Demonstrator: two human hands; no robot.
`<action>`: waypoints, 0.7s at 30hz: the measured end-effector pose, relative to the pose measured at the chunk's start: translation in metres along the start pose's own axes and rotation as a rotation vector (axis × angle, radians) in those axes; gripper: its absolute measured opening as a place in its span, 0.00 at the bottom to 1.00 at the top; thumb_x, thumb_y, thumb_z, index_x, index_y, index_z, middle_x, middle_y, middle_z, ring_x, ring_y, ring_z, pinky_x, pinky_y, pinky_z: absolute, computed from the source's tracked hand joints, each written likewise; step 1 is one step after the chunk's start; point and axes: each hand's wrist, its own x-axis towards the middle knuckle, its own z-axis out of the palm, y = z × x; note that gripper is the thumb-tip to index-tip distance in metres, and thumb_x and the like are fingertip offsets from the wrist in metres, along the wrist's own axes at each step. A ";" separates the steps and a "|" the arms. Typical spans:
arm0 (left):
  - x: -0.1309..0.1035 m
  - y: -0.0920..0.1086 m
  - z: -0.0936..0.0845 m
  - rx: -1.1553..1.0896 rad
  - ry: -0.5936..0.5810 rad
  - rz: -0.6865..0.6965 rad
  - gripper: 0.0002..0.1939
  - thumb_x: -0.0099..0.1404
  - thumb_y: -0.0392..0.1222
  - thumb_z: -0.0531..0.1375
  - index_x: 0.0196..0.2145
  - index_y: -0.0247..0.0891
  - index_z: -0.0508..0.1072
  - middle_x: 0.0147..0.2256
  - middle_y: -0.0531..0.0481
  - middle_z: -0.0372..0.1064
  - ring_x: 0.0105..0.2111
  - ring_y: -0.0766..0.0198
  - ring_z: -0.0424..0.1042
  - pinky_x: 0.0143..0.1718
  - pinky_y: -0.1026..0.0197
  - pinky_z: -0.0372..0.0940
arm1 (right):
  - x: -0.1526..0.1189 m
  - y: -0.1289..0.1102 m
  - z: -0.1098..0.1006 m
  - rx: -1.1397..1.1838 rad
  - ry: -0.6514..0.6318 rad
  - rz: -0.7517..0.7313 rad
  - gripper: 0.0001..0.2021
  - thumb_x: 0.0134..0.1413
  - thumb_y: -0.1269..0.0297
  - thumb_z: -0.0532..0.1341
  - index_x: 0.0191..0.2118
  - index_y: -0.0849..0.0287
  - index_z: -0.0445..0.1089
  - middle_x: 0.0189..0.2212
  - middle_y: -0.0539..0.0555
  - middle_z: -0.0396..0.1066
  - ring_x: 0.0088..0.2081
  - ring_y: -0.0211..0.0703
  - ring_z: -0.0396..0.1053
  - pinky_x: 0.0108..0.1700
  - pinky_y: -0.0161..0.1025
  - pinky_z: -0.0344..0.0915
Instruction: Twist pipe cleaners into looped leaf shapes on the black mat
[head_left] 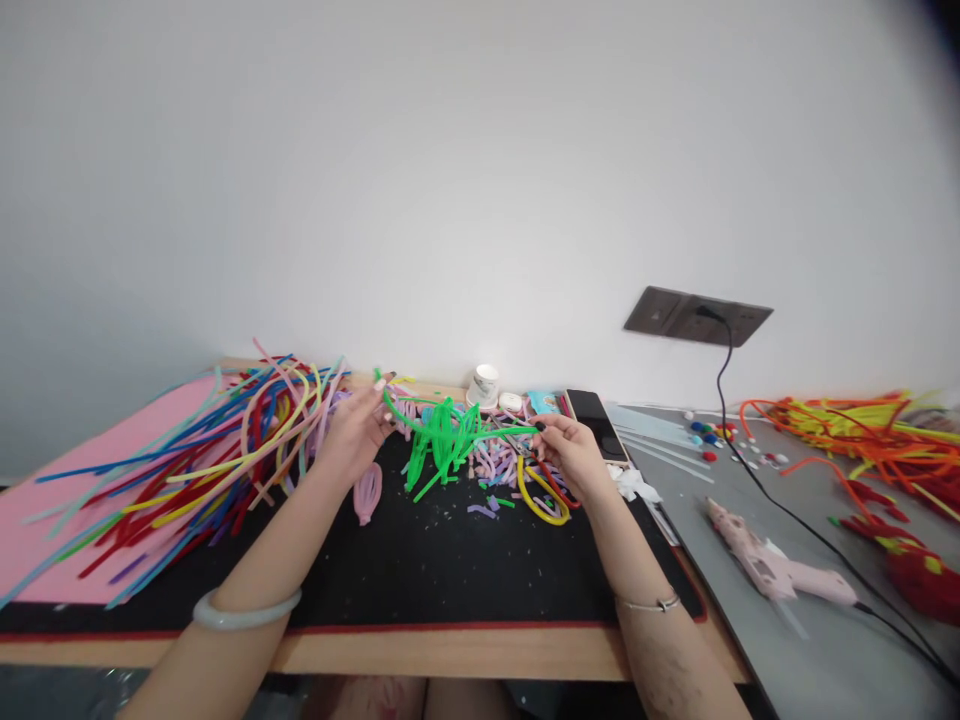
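A tangle of bright green pipe cleaners [446, 440] hangs between my two hands, above the black mat [450, 575]. My left hand [352, 435] is closed on a curved green strand at the tangle's left side, its tip poking up past the fingers. On the other side, my right hand [571, 455] pinches the end of a straighter green strand. Below the left fingers lies a pink looped bundle [367, 493]. A yellow loop [540, 505] rests on the mat beneath the right hand, with short purple and green scraps nearby.
Many coloured pipe cleaners [247, 455] spread over pink sheets at left. A paper cup [484, 386] stands by the wall, and a black phone-like slab [595, 420] lies right of it. A pink glue gun [776, 560] with a black cord [757, 480] occupies the grey table.
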 end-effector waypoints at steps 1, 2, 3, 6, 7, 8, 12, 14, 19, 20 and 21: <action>-0.002 0.002 0.001 -0.023 -0.020 -0.043 0.16 0.57 0.45 0.60 0.41 0.36 0.72 0.29 0.52 0.65 0.19 0.75 0.57 0.21 0.70 0.62 | 0.000 -0.001 0.000 0.010 0.001 0.004 0.11 0.40 0.66 0.62 0.34 0.63 0.70 0.19 0.49 0.68 0.18 0.31 0.61 0.22 0.30 0.58; -0.003 0.003 0.002 -0.044 -0.039 -0.086 0.16 0.57 0.45 0.60 0.41 0.36 0.72 0.29 0.52 0.64 0.18 0.76 0.55 0.20 0.71 0.61 | 0.000 -0.001 -0.001 0.020 0.004 0.006 0.11 0.40 0.66 0.62 0.34 0.63 0.70 0.19 0.49 0.68 0.18 0.31 0.61 0.22 0.30 0.58; -0.004 0.003 0.003 -0.057 -0.063 -0.130 0.15 0.57 0.45 0.60 0.41 0.35 0.73 0.28 0.52 0.63 0.18 0.77 0.54 0.20 0.71 0.60 | 0.000 -0.001 -0.002 0.028 0.007 0.006 0.11 0.40 0.66 0.62 0.34 0.63 0.70 0.19 0.49 0.69 0.18 0.31 0.61 0.22 0.30 0.58; -0.008 -0.002 0.007 -0.029 -0.183 -0.233 0.16 0.55 0.45 0.61 0.40 0.35 0.74 0.30 0.52 0.63 0.20 0.77 0.55 0.21 0.71 0.61 | 0.001 0.000 -0.004 0.055 -0.004 0.006 0.12 0.40 0.66 0.63 0.35 0.63 0.70 0.19 0.49 0.69 0.18 0.31 0.61 0.22 0.30 0.59; -0.010 -0.006 0.009 0.005 -0.236 -0.258 0.16 0.55 0.45 0.62 0.41 0.36 0.74 0.32 0.51 0.63 0.21 0.76 0.56 0.22 0.71 0.61 | 0.001 0.001 -0.004 0.066 -0.015 0.009 0.12 0.40 0.66 0.63 0.35 0.63 0.70 0.19 0.49 0.69 0.18 0.31 0.61 0.22 0.30 0.59; -0.012 -0.010 0.011 0.046 -0.296 -0.282 0.17 0.54 0.46 0.62 0.41 0.37 0.74 0.32 0.51 0.63 0.21 0.76 0.57 0.22 0.71 0.60 | 0.001 0.002 -0.003 0.076 -0.028 0.016 0.12 0.40 0.66 0.63 0.34 0.63 0.70 0.19 0.49 0.69 0.18 0.30 0.61 0.22 0.30 0.59; -0.022 -0.024 0.022 0.165 -0.508 -0.337 0.20 0.54 0.45 0.64 0.44 0.38 0.72 0.33 0.51 0.63 0.21 0.76 0.57 0.22 0.70 0.57 | -0.002 0.007 0.006 0.092 -0.133 0.090 0.10 0.40 0.67 0.63 0.33 0.64 0.71 0.18 0.49 0.69 0.17 0.29 0.61 0.21 0.28 0.59; -0.026 -0.027 0.026 0.182 -0.521 -0.311 0.18 0.55 0.45 0.63 0.43 0.38 0.72 0.32 0.52 0.63 0.22 0.75 0.57 0.22 0.70 0.58 | -0.004 0.010 0.010 0.075 -0.211 0.144 0.10 0.41 0.67 0.63 0.33 0.64 0.71 0.18 0.50 0.69 0.16 0.29 0.61 0.20 0.27 0.58; -0.027 -0.026 0.026 0.139 -0.410 -0.204 0.12 0.57 0.48 0.61 0.31 0.35 0.72 0.33 0.52 0.63 0.26 0.73 0.63 0.29 0.68 0.64 | -0.006 0.015 0.014 0.047 -0.279 0.232 0.10 0.40 0.68 0.63 0.33 0.64 0.72 0.17 0.50 0.70 0.17 0.29 0.63 0.21 0.27 0.58; -0.026 -0.025 0.025 0.132 -0.401 -0.203 0.12 0.57 0.48 0.62 0.31 0.35 0.71 0.33 0.52 0.64 0.27 0.72 0.65 0.30 0.68 0.65 | -0.006 0.015 0.014 0.052 -0.278 0.237 0.10 0.40 0.68 0.63 0.33 0.64 0.72 0.17 0.50 0.70 0.17 0.29 0.63 0.21 0.26 0.58; -0.026 -0.024 0.024 0.126 -0.396 -0.205 0.12 0.56 0.47 0.62 0.31 0.35 0.70 0.33 0.52 0.65 0.29 0.71 0.66 0.31 0.67 0.66 | -0.005 0.015 0.014 0.058 -0.277 0.242 0.10 0.40 0.68 0.63 0.33 0.64 0.72 0.17 0.50 0.70 0.17 0.29 0.63 0.21 0.26 0.58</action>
